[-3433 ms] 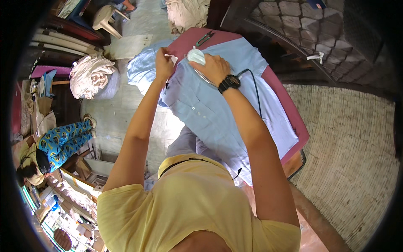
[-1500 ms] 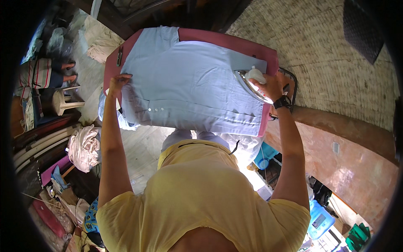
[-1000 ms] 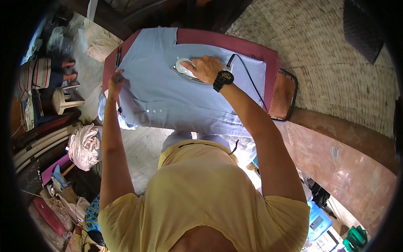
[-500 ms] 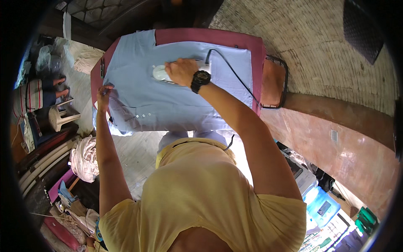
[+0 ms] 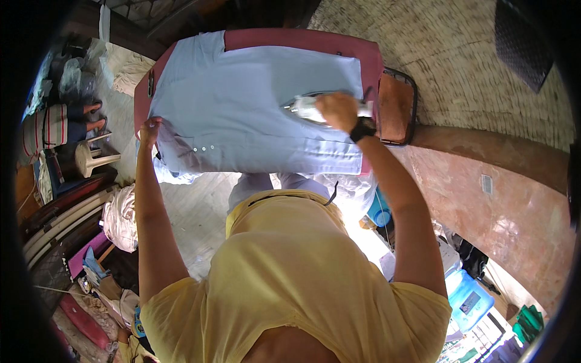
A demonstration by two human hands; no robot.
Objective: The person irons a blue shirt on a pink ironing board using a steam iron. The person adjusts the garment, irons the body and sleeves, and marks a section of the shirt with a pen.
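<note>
A light blue buttoned shirt (image 5: 242, 85) lies spread over the dark red padded ironing board (image 5: 302, 39). My right hand (image 5: 339, 111) is closed round the handle of a white clothes iron (image 5: 305, 109), which rests on the right part of the shirt with its tip facing left. Motion blurs that hand and the iron somewhat. At the board's left end, my left hand (image 5: 149, 130) pinches the near left edge of the shirt. Between the hands, a few small buttons (image 5: 204, 147) show along the cloth's near side.
A black metal frame (image 5: 414, 109) juts from the board's right end. On the left stand a beige stool (image 5: 91, 158) and a person's legs (image 5: 91, 115) in sandals. Crumpled pale cloth (image 5: 120, 221) sits lower left. A blue water jug (image 5: 469, 299) is at lower right.
My right hand has slid the iron rightward across the shirt, from near the middle to close to its right edge. The left hand keeps its hold on the cloth.
</note>
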